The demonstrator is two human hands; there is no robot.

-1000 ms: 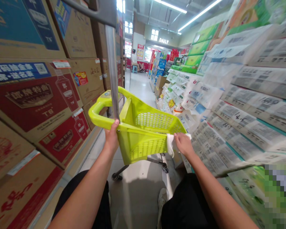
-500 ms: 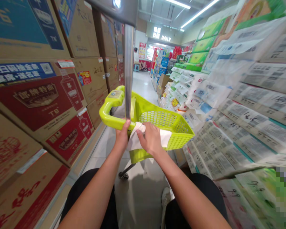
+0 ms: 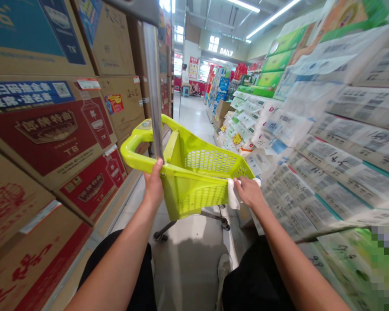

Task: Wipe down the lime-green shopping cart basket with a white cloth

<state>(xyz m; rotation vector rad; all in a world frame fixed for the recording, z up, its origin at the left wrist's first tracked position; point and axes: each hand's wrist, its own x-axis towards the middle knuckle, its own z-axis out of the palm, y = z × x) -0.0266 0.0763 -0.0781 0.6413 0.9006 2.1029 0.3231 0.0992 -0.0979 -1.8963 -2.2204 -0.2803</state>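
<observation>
A lime-green plastic shopping cart (image 3: 194,172) with a looped handle stands in the aisle in front of me. My left hand (image 3: 153,185) is closed on the cart's near rim, where a metal pole (image 3: 154,93) rises from it. My right hand (image 3: 249,192) presses a white cloth (image 3: 232,195) against the cart's right corner, fingers curled over the cloth. My knees in black trousers show at the bottom.
Stacked cardboard cartons (image 3: 52,129) in red, blue and brown fill the left side. Packs of tissue paper (image 3: 327,142) are piled along the right. A narrow tiled aisle (image 3: 194,116) runs ahead to more displays, a "DAILY" sign and a distant person.
My right hand with the cloth slid from the cart's near rim beside my left hand out to the right corner. The cart swung slightly; my left hand kept its grip.
</observation>
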